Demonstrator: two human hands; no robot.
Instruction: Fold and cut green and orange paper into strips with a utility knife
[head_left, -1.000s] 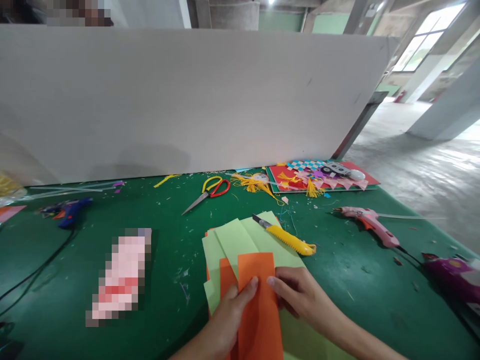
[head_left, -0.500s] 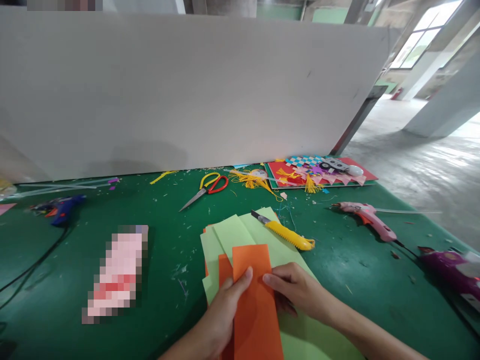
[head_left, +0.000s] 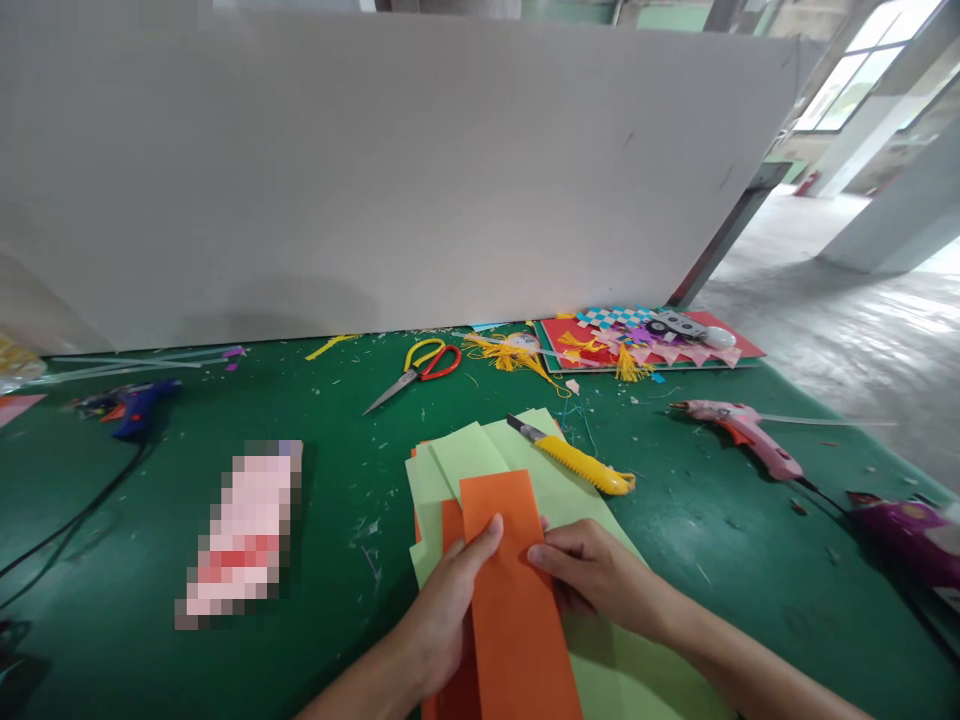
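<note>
Between my two hands is a long orange paper strip [head_left: 514, 590], which looks folded. My left hand [head_left: 454, 600] grips its left edge, thumb lying on top and the other fingers hidden behind. On the right edge, my right hand [head_left: 589, 570] pinches the paper between thumb and fingers. Beneath lies a fanned stack of light green paper sheets [head_left: 480, 450], with more orange paper [head_left: 452, 520] showing at the left. A yellow utility knife [head_left: 574, 460] rests on the green sheets with its blade pointing up and left.
Scissors [head_left: 431, 365] with red and yellow handles lie beyond the paper. A pink glue gun [head_left: 742, 430] and a purple tool [head_left: 904, 540] sit right, a blue glue gun [head_left: 139, 410] left. Decorated red card [head_left: 559, 335] lies at the back, below a white panel [head_left: 375, 180]. A blurred-out pink object [head_left: 244, 530] lies left.
The orange strip's top edge has tilted slightly to the left and risen a little. Both hands keep their hold on it. The whole view has shifted slightly.
</note>
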